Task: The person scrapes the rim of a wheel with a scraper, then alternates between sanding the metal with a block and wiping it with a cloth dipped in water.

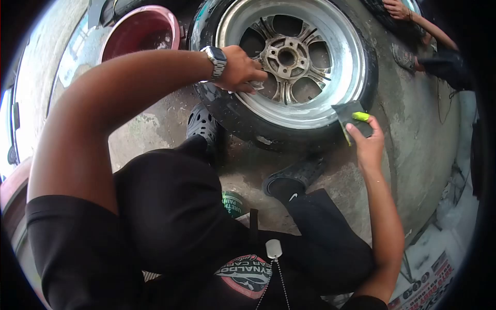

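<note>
A wheel with a bare metal rim and a black tyre lies flat before me, its spokes and hub worn and dirty. My left hand, with a watch on the wrist, is closed at the rim's left inner side. A small whitish piece shows under its fingers; I cannot tell what it is. Over the rim's lower right edge, my right hand pinches a dark sheet of sandpaper between thumb and fingers. A lime-green covering wraps one fingertip.
A reddish basin stands at the upper left, beside the tyre. Between my legs is a green paint can. Another person's hand rests at a second tyre at the upper right, with their shoe nearby on the concrete floor.
</note>
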Tool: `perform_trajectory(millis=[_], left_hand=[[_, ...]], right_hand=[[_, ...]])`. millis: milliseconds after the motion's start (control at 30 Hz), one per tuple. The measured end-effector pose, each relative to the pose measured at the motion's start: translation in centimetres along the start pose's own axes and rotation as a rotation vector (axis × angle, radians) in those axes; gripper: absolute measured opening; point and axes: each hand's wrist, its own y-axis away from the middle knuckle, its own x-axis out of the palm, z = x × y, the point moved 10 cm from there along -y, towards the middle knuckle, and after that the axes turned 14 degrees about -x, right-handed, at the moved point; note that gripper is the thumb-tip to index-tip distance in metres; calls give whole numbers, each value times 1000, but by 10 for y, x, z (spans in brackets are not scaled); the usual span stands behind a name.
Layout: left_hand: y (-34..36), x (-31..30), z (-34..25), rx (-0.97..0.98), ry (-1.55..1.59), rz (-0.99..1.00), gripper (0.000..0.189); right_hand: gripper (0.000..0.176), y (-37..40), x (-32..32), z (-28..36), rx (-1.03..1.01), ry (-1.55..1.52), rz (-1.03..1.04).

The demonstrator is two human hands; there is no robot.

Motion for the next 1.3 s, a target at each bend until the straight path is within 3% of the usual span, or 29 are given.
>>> perform_trajectory(millis=[67,133,167,200,333,433,567,733,867,967,1000,1100,1167,1200,1300], left_hand=[[-1,-2,-4,-36,61,-34,53],[-9,6,-9,-114,115,70,69],[-12,10,-12,-148,167,78,75],[-13,12,-21,-121,219,43,76],[-12,21,-38,-71,378,17,80],[-16,21,-33,-80,406,83,80],[-20,29,-15,-125,433,144,84],[-15,23,-8,-130,414,122,87],[-10,20,-13,-95,408,90,79],[-1,10,-15,-80,390,-21,71],[5,7,-14,-82,382,-68,68],[20,2,-9,-60,366,-287,61],[21,2,-8,-59,373,-317,56],[20,3,-7,-64,384,-310,55],[22,3,-4,-51,396,-349,54]], right_hand=[[27,-4,8,-15,-80,150,3],[33,-4,10,-7,-378,541,63],[36,-4,16,0,-538,733,93],[48,-3,29,11,-526,733,172],[63,13,56,36,-797,1033,450],[61,-5,60,31,-796,1059,638],[47,-28,68,26,-750,1097,679],[57,-1,88,44,-743,1028,741],[53,-16,85,41,-737,1008,900],[43,-48,61,14,-580,814,739],[36,-40,69,37,-767,988,625],[34,3,101,31,-799,896,556],[32,49,142,54,-827,659,472],[28,51,145,45,-717,606,513],[24,30,114,20,-802,923,490]])
